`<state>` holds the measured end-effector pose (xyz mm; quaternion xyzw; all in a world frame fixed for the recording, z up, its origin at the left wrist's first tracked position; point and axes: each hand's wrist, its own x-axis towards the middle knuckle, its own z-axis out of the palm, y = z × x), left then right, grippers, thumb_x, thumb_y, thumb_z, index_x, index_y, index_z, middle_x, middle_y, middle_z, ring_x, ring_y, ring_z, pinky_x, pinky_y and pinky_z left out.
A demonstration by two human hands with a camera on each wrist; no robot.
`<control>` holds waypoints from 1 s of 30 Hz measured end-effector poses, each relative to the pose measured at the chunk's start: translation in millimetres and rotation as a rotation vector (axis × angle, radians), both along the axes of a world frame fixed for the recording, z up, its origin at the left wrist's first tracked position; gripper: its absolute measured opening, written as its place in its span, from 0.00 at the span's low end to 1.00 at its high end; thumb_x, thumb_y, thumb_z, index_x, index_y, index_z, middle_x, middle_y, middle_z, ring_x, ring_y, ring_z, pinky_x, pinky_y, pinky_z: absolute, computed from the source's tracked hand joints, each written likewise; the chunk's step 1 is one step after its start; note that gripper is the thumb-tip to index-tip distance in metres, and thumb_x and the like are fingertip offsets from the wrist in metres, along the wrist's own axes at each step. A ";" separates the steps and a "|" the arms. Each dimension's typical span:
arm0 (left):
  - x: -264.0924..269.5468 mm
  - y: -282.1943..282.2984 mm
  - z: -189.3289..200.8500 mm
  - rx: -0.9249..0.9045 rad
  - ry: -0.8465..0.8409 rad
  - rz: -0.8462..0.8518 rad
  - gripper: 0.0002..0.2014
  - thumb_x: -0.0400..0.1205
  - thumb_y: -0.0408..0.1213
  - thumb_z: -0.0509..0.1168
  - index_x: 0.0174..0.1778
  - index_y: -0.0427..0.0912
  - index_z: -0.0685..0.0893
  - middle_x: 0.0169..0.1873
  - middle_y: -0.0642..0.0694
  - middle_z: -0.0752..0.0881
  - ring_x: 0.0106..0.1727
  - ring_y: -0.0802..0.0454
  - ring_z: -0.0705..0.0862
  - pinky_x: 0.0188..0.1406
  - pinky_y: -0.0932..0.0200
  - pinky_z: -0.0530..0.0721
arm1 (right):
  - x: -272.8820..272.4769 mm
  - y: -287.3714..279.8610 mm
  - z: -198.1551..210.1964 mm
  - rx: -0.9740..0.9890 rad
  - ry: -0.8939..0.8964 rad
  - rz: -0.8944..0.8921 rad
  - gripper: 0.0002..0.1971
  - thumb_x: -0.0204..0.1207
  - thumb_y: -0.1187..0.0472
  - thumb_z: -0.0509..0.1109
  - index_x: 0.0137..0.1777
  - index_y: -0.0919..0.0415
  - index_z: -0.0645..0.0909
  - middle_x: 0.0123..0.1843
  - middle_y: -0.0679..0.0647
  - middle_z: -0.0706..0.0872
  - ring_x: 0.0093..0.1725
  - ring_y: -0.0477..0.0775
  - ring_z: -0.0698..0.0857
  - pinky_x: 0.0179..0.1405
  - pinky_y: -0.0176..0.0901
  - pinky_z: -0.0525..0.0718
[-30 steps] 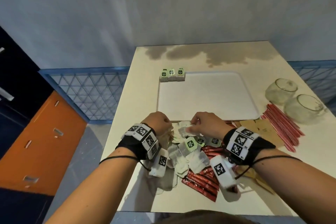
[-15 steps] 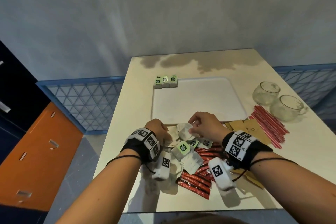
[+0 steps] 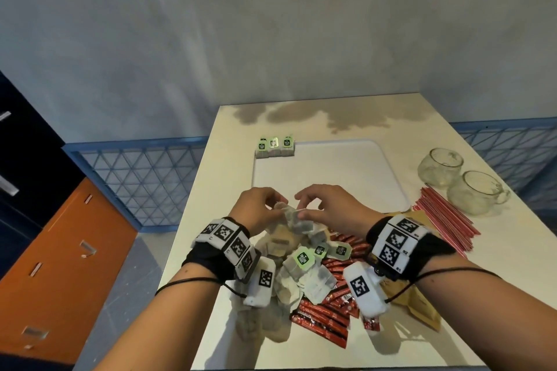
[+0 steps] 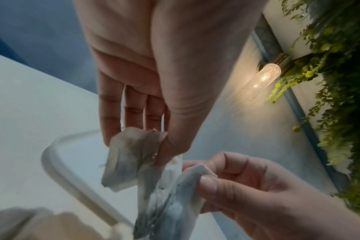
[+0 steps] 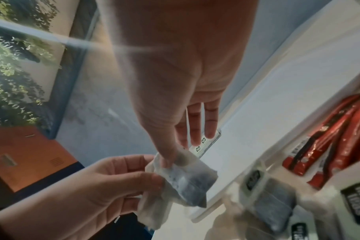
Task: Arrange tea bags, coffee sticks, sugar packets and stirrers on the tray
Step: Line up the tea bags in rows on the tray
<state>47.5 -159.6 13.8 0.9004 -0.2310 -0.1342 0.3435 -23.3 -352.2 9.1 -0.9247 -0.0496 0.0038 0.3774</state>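
A white tray (image 3: 328, 178) lies mid-table with three green-tagged tea bags (image 3: 274, 146) lined up in its far left corner. Just above the tray's near edge, my left hand (image 3: 268, 209) and right hand (image 3: 304, 211) each pinch one of two tea bags (image 3: 297, 220) that hang touching each other. In the left wrist view my left hand (image 4: 138, 149) pinches one bag (image 4: 129, 155) and the right hand (image 4: 203, 177) the other (image 4: 175, 194). In the right wrist view the right hand (image 5: 173, 155) pinches its bag (image 5: 189, 178).
Below my wrists lie a loose pile of tea bags (image 3: 301, 268), red coffee sticks (image 3: 328, 310) and brown sugar packets (image 3: 422, 307). Red stirrers (image 3: 446, 220) and two glass cups (image 3: 440, 167) stand right of the tray. The table's left edge drops to the floor.
Both hands have lifted off the pile with tea bags pinched between them and moved a little toward the tray. The head view has tilted up.
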 end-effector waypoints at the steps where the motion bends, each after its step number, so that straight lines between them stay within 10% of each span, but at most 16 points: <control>1: 0.9 -0.9 3.2 -0.028 0.002 -0.004 0.10 0.75 0.39 0.75 0.51 0.47 0.89 0.43 0.52 0.89 0.42 0.58 0.86 0.35 0.71 0.80 | 2.2 1.6 0.6 0.030 0.000 -0.003 0.05 0.75 0.55 0.77 0.46 0.52 0.84 0.55 0.45 0.88 0.55 0.44 0.84 0.51 0.36 0.79; 10: -1.6 -10.0 3.6 -0.607 0.471 0.197 0.12 0.82 0.35 0.70 0.59 0.33 0.87 0.49 0.39 0.91 0.48 0.47 0.89 0.42 0.64 0.86 | 14.2 2.4 -3.5 0.369 0.008 -0.086 0.05 0.79 0.62 0.74 0.45 0.59 0.80 0.41 0.55 0.86 0.41 0.50 0.83 0.48 0.48 0.82; 14: -4.9 -20.7 -0.7 -0.801 0.742 0.247 0.13 0.85 0.37 0.65 0.61 0.34 0.83 0.49 0.35 0.89 0.48 0.41 0.89 0.50 0.46 0.88 | 17.3 7.3 -2.5 0.480 0.037 -0.101 0.05 0.79 0.64 0.73 0.46 0.63 0.80 0.38 0.54 0.85 0.38 0.47 0.81 0.45 0.46 0.81; 23: 4.1 -25.5 -10.2 -0.758 0.774 0.345 0.14 0.88 0.36 0.59 0.65 0.34 0.83 0.46 0.37 0.89 0.42 0.42 0.88 0.33 0.53 0.87 | 23.6 1.6 2.6 0.488 0.040 -0.163 0.03 0.79 0.63 0.74 0.46 0.61 0.82 0.43 0.70 0.87 0.37 0.50 0.81 0.37 0.41 0.80; 30: -1.1 -27.4 -20.2 -0.739 0.788 0.223 0.15 0.86 0.37 0.64 0.66 0.34 0.83 0.56 0.31 0.88 0.55 0.34 0.87 0.50 0.47 0.89 | 27.0 -0.4 0.9 0.455 0.075 -0.210 0.04 0.78 0.64 0.74 0.47 0.64 0.83 0.41 0.66 0.87 0.38 0.52 0.84 0.39 0.45 0.85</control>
